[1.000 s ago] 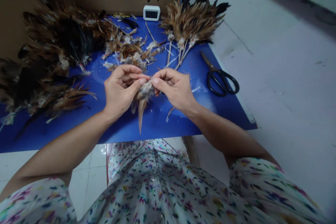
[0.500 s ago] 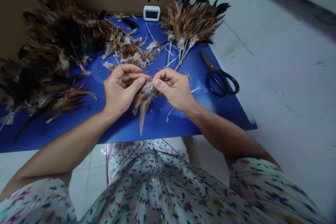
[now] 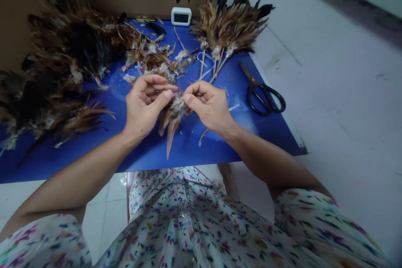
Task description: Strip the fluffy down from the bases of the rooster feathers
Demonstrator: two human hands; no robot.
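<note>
One small bunch of feathers point(image 3: 176, 109) lies between the left hand point(image 3: 143, 102) and the right hand point(image 3: 210, 104) in the head view, over the near middle of the blue table point(image 3: 141, 157). Its pale, fluffy end is at the fingertips, and its brown tips point to the near edge, one long feather reaching farthest. The right hand pinches the bunch's far end between thumb and forefinger, from the right, with the other fingers curled in. The left hand is on the left side of that same end, fingers bent and loosely spread, thumb close to the bunch; whether it grips anything, I cannot tell. Something thin and red shows just beyond the fingertips.

Far of the hands lie loose feathers point(image 3: 157, 62), with a big pile of feathers point(image 3: 88, 42), brown and black, to the left. At the far right are feather bundles point(image 3: 230, 27) on sticks point(image 3: 202, 65), the sticks pointing nearer. Scissors point(image 3: 260, 93) with black handles lie well to the right of the right hand. A small white clock point(image 3: 181, 16) stands at the far side, before a cardboard box point(image 3: 144, 3) with upside-down lettering.
</note>
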